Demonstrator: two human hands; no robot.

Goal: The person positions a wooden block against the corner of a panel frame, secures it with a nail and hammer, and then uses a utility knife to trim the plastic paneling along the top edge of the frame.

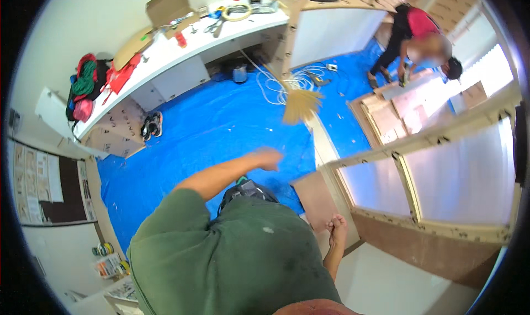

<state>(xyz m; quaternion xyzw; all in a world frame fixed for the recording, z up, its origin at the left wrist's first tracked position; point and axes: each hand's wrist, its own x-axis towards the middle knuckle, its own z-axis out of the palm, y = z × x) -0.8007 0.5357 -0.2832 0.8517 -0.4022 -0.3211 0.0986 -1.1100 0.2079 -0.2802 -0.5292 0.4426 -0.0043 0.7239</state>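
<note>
over the blue tarp (210, 122), the left hand (268, 158) is too blurred to call open or closed; the right hand (337, 225), beside the tarp, looks curled closed, nothing visible inside. loose white cable (301, 84) near the fan-shaped broom (301, 106), toward the tarp's far side, could cause a trip. tarp-left has open room; the timber-framed partition (407, 183) crowds its right.

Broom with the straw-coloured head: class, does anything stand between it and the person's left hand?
Nothing visible does. Between the left hand, blurred, and the head of the broom, this view shows only blue tarp, with small pale bits lying nearby.
</note>
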